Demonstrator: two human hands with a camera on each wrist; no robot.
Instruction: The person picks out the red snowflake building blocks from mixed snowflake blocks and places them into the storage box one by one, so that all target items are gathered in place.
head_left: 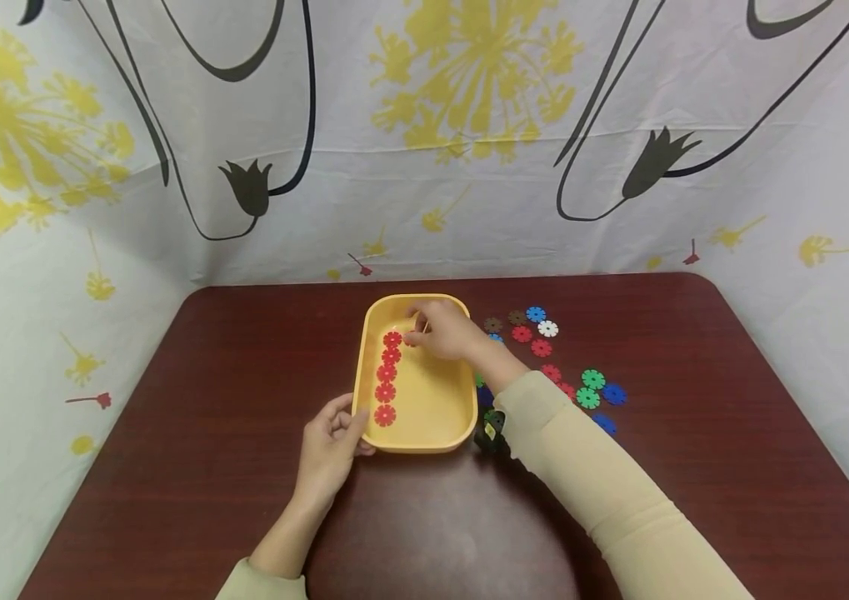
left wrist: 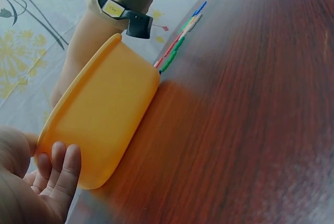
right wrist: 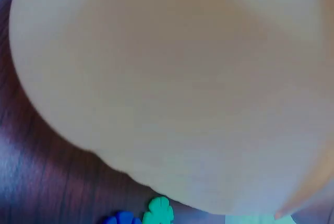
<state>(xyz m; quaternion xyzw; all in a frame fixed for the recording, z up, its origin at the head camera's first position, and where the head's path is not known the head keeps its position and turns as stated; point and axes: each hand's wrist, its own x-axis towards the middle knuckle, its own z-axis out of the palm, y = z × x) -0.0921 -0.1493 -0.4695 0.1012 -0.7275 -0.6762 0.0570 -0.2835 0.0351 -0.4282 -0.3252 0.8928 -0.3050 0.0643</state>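
Note:
A yellow plastic tray [head_left: 435, 417] stands on the table, with a column of red notched discs [head_left: 386, 392] down its left side. My left hand [head_left: 330, 450] holds the tray's near left corner, thumb over the rim. In the left wrist view, the fingers [left wrist: 70, 169] of that hand lie against the outer wall of the tray [left wrist: 109, 114]. Inside the far part of the tray, my right hand [head_left: 448, 329] pinches a red disc [head_left: 411, 340] close beside the column's top, its fingers partly covering it. A pale, blurred sleeve [right wrist: 167, 104] hides the right hand in the right wrist view.
Loose discs lie right of the tray: red [head_left: 541, 347], brown [head_left: 517, 317], white [head_left: 547, 328], green [head_left: 592, 379] and blue [head_left: 615, 394]. My right forearm [head_left: 581, 467] crosses over some of them. A patterned cloth [head_left: 424, 217] hangs behind the dark wooden table [head_left: 244, 358].

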